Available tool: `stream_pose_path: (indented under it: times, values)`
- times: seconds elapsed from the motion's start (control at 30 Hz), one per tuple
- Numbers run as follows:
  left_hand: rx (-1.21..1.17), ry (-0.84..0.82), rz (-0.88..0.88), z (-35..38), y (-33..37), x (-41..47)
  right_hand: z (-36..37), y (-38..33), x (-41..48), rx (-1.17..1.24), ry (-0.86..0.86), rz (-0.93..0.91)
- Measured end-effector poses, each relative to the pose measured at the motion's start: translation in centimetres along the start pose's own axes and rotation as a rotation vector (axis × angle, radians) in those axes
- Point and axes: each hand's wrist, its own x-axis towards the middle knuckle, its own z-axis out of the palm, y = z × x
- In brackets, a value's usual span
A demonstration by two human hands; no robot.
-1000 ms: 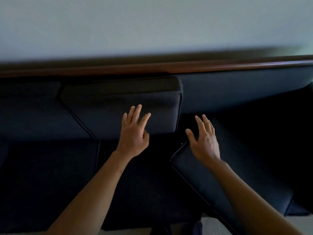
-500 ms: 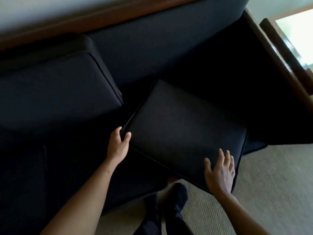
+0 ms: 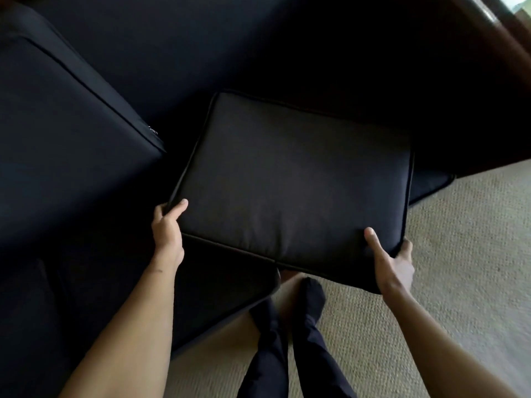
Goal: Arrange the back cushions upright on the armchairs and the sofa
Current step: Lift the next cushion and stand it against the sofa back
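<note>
— So, where do you stand with the cushions?

— Nearest you, your left hand (image 3: 167, 229) is closed on the near left corner of the flat back cushion (image 3: 290, 193), thumb on top and fingers tucked under the edge. Your right hand (image 3: 392, 262) is clamped on its near right corner the same way.

— And the cushion itself?

— It lies face up on the sofa (image 3: 201, 53), not upright. Its near edge overhangs the front of the seat, above the carpet (image 3: 459, 254) and your feet. Its far edge points toward the sofa's backrest but falls short of it.

— Anything finished?

— Left of that cushion and farther back, a second back cushion (image 3: 66, 133) leans against the backrest; it looks already set upright.

— What remains?

— By my reading, this one must be tipped up and pushed back against the backrest beside the other. No armchairs are in view, so you can't tell how they stand.
</note>
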Motion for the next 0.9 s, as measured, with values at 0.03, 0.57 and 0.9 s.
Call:
stream_pose_path:
  times: [0.03,0.57,0.9]
  values:
    - [0.001,0.014,0.008,-0.3,-0.2,-0.7,-0.4,-0.2,-0.1,-0.009,0.003,-0.01]
    - [0.308,0.133,0.074,-6.6,14.0,-16.1,-13.1,-13.4,-9.1,0.129,-0.074,-0.309]
    - [0.544,0.091,0.172,-4.9,20.7,-16.6,-8.3,-25.3,-9.5,-0.456,-0.034,-0.604]
